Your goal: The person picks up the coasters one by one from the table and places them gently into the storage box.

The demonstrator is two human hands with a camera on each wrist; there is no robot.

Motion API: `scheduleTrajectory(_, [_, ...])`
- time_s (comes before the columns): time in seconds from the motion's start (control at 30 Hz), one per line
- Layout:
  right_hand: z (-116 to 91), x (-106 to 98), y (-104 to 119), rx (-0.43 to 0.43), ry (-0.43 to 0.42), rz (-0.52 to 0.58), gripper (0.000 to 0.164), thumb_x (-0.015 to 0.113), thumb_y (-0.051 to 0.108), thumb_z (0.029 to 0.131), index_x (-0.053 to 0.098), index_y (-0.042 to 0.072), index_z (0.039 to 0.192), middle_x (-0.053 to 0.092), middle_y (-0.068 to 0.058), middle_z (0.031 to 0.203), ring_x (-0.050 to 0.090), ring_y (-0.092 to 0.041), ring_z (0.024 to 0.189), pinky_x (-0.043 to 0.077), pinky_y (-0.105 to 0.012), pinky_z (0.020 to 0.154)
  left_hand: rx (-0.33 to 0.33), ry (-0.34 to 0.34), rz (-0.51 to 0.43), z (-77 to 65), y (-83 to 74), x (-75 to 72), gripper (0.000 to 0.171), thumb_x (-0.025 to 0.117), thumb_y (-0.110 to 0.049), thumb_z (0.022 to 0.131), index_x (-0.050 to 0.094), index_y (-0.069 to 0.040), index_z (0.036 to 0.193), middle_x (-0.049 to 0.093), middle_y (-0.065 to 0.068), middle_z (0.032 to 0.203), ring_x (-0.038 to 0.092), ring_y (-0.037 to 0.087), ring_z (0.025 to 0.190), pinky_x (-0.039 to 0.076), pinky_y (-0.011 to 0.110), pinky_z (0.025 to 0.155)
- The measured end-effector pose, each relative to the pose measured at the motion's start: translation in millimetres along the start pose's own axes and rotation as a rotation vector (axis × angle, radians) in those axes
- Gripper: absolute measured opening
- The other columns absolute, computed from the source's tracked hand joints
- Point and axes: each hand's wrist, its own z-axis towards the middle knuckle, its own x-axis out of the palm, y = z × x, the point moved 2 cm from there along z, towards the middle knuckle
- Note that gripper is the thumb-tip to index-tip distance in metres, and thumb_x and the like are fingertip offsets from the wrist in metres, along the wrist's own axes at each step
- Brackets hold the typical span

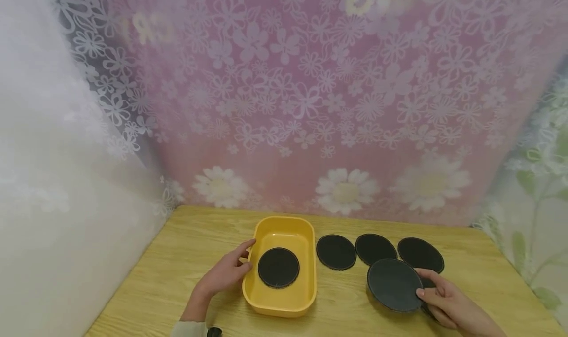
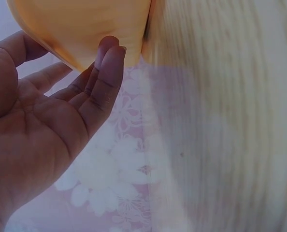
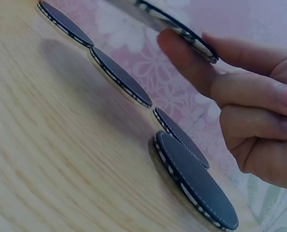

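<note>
My left hand (image 1: 228, 273) holds the left rim of a yellow rectangular tray (image 1: 308, 297), with some fingers against its outer wall in the left wrist view. Inside the tray lies a round black coaster (image 1: 278, 267). Above the table, at the right, my right hand (image 1: 448, 300) pinches another black coaster (image 1: 394, 285) by its right edge, between thumb and fingers. Its patterned rim shows in the right wrist view. Several more coasters lie on the table, among them a left one (image 1: 336, 252), a middle one (image 1: 376, 249) and a right one (image 1: 420, 254).
The wooden table (image 1: 199, 238) meets a pink flowered curtain (image 1: 284, 130) at its back edge. Pale cloth (image 1: 88, 194) hangs at the left side, and a leafy printed cloth (image 1: 541, 219) at the right. In the right wrist view a near coaster (image 3: 196, 181) overlaps another.
</note>
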Motion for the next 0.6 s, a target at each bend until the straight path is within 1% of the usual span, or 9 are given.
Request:
scheduleTrajectory(0.13, [1.8,3.6,7.5,0.018,-0.160,-0.034,0.044,0.039,0.013,0.108,0.049,0.050,0.129,0.013,-0.022,0.059,0.006,-0.034,0.046,0.011,-0.045,0.047,0.002,-0.005,0.011,0.2,-3.6,-1.1,0.059,0.052,-0.015,0.101,0.032,-0.013,0.157,0.052,0.020,0.136,0.053,0.033,0.120,0.050,0.045,0.085])
scheduleTrajectory(0.23, [5.8,10.0,12.3,-0.003,-0.281,-0.072,0.043,0.045,0.014,0.106,0.055,0.052,0.125,0.013,-0.019,0.058,0.006,-0.035,0.046,0.013,-0.045,0.046,0.000,-0.009,0.019,0.2,-4.6,-1.4,0.059,0.052,-0.014,0.101,0.031,-0.013,0.157,0.052,0.020,0.137,0.053,0.034,0.121,0.050,0.044,0.085])
scheduleTrajectory(0.33, [12.2,18.2,14.4,-0.023,-0.371,-0.111,0.042,0.051,0.015,0.104,0.057,0.052,0.122,0.015,-0.016,0.055,0.005,-0.035,0.046,0.015,-0.044,0.043,-0.002,-0.018,0.020,-0.5,-6.1,-1.3,0.059,0.052,-0.014,0.101,0.032,-0.013,0.156,0.052,0.021,0.137,0.052,0.035,0.123,0.050,0.045,0.085])
scheduleTrajectory(0.4, [17.0,23.2,14.7,-0.039,-0.396,-0.113,0.042,0.053,0.015,0.103,0.058,0.052,0.122,0.016,-0.015,0.053,0.005,-0.036,0.046,0.015,-0.044,0.042,-0.002,-0.025,0.020,-1.3,-6.4,-1.0,0.060,0.053,-0.013,0.100,0.032,-0.012,0.156,0.053,0.021,0.136,0.052,0.035,0.123,0.050,0.045,0.085])
scheduleTrajectory(0.53, [24.4,31.2,14.1,-0.066,-0.387,-0.087,0.044,0.053,0.012,0.103,0.058,0.051,0.123,0.018,-0.013,0.051,0.004,-0.037,0.045,0.013,-0.045,0.042,0.000,-0.024,0.017,-1.9,-5.8,-0.3,0.060,0.054,-0.013,0.100,0.033,-0.012,0.156,0.052,0.022,0.137,0.052,0.036,0.123,0.050,0.046,0.086])
scheduleTrajectory(0.6, [27.1,34.0,14.0,-0.065,-0.402,-0.098,0.044,0.054,0.012,0.102,0.058,0.051,0.123,0.020,-0.012,0.049,0.005,-0.038,0.045,0.013,-0.045,0.041,0.000,-0.025,0.017,-1.6,-5.9,0.0,0.060,0.054,-0.013,0.100,0.033,-0.013,0.156,0.052,0.021,0.137,0.052,0.035,0.123,0.050,0.046,0.087])
